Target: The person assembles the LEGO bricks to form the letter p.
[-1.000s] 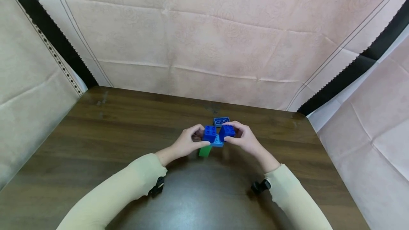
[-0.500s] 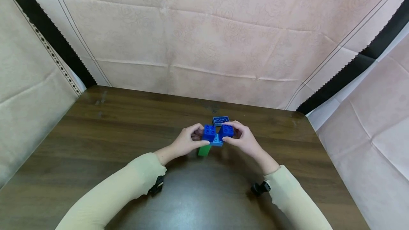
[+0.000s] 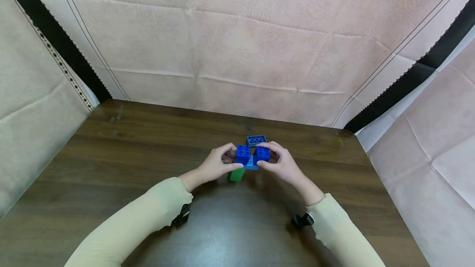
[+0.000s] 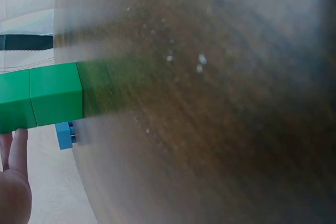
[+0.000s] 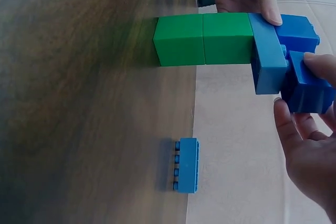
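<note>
Dark blue 2x2 toy brick (image 3: 263, 154) is pinched between the right hand's (image 3: 285, 164) thumb and fingers, right at one end of the light blue brick (image 5: 271, 74). Can't tell if it's fully seated tbh. Left hand (image 3: 215, 165) grips the other dark blue brick (image 3: 243, 154), with green bricks (image 5: 197, 39) below.

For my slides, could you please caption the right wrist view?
Right hand holds a dark blue block at the top of a brick tower.

Stack (image 5: 239, 40) on tbl (image 3: 148, 147); loose brick (image 3: 256, 139) bhd it, on tbl.
</note>
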